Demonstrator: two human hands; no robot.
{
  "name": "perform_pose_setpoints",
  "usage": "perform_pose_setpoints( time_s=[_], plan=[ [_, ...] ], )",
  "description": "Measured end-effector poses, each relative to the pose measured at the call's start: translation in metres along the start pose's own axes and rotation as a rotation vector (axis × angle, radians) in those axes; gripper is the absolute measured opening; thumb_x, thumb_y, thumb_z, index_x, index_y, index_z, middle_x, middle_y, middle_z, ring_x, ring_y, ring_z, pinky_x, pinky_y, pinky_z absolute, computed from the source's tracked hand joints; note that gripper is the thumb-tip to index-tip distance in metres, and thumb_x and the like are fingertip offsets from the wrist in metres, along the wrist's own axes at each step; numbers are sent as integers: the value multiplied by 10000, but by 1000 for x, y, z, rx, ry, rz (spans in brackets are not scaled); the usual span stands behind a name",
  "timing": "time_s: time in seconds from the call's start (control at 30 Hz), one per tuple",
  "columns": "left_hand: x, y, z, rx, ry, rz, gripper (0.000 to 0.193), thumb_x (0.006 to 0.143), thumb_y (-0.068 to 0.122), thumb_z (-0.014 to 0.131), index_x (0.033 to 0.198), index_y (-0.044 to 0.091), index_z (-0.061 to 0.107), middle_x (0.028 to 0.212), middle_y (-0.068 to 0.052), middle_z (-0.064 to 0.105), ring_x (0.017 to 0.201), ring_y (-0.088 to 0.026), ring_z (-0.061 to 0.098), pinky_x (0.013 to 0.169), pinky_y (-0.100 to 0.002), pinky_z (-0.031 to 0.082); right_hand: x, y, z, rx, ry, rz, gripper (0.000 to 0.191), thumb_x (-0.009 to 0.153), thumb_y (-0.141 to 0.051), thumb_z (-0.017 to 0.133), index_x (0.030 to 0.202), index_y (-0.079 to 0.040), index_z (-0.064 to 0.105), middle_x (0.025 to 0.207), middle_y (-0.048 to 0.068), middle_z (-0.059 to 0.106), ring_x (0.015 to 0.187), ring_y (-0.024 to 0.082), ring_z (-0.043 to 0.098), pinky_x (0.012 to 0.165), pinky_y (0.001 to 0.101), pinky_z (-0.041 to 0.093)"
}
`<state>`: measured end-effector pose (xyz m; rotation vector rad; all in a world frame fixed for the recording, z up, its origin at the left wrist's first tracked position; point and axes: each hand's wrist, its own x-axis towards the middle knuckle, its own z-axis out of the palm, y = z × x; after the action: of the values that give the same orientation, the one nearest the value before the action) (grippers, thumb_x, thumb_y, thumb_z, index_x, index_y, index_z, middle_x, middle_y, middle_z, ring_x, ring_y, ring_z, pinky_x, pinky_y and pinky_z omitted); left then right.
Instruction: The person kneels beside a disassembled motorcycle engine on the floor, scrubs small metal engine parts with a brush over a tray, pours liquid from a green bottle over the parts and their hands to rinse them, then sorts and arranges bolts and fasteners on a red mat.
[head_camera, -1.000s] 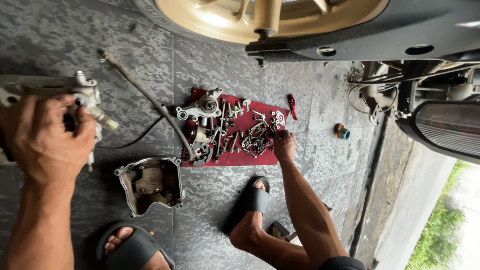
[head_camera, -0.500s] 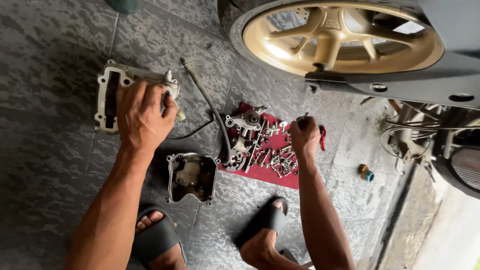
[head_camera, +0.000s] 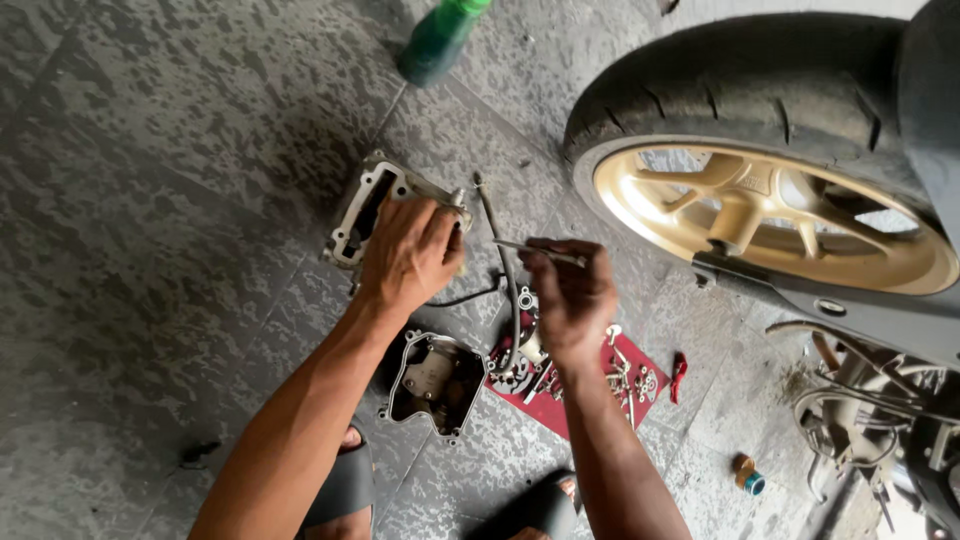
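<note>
**A:** Big picture first: a motorbike wheel (head_camera: 770, 200) with a gold rim and black tyre fills the far right of the grey tiled floor (head_camera: 150, 250).

**B:** And nearer the middle of the floor, the left hand (head_camera: 408, 252) is clamped over one end of a pale metal engine cover (head_camera: 375, 205). The fingers are curled down around its right-hand edge, and the cover's open rectangular frame juts out past the knuckles to the left.

**A:** Just below that wrist sits a second, darker casing (head_camera: 432, 380), open side up, flat on the tiles.

**B:** Beside it lies a red cloth (head_camera: 560, 410), spread with small metal parts and bolts. A thin cable (head_camera: 505, 280) runs from the cloth up towards the cover.

**A:** Right hand (head_camera: 572, 300) hovers above that cloth, fingertips pinched on a slim metal tool (head_camera: 540, 250). Its tip pointing left, towards the cover, stopping short of the left hand.

**B:** Smaller bits: a green bottle (head_camera: 440, 40) at the floor's far edge, a small red clip (head_camera: 679, 376) just right of the cloth.
</note>
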<state>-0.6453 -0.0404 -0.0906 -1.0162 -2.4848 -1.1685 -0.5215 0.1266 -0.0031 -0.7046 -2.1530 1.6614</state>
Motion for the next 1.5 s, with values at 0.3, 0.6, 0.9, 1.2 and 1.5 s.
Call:
perform_pose_setpoints(
  time_s=[0.3,0.6,0.9,1.2,1.5],
  plan=[
    [6,-4,-3,-1,3,-24,255,791,172,822,953,37,678,963,-89,647,956,-234,635,915,-418,457,28,-21,62,-303,-173,-68,166,960,7,696,1104,1,612,1063,95,774,963,152,745,763,283,629],
    [3,-10,8,45,24,-16,278,871,236,832,973,24,684,993,-110,671,917,-215,629,878,-390,464,51,-24,69,-510,-429,-248,98,996,-50,646,1082,-24,606,975,127,776,886,250,807,750,335,668],
    [15,-5,1,120,7,-21,139,846,209,744,899,107,667,907,-59,647,915,-218,633,863,-391,463,56,-22,75,-920,-398,-430,119,964,-74,691,1043,8,657,907,221,740,772,397,723,666,457,571],
    [25,0,-6,107,12,-51,133,865,220,703,838,106,641,839,-62,622,836,-217,613,801,-395,446,47,-33,77,-830,-354,-485,99,968,-60,635,1059,-25,654,932,236,741,813,434,722,676,477,580],
    [25,-4,11,309,-26,2,126,935,133,674,812,104,659,750,-43,648,672,-144,551,712,-363,407,67,-45,54,-657,-369,-248,79,996,-43,577,1049,12,595,949,188,763,818,279,793,674,381,652]
  ],
)
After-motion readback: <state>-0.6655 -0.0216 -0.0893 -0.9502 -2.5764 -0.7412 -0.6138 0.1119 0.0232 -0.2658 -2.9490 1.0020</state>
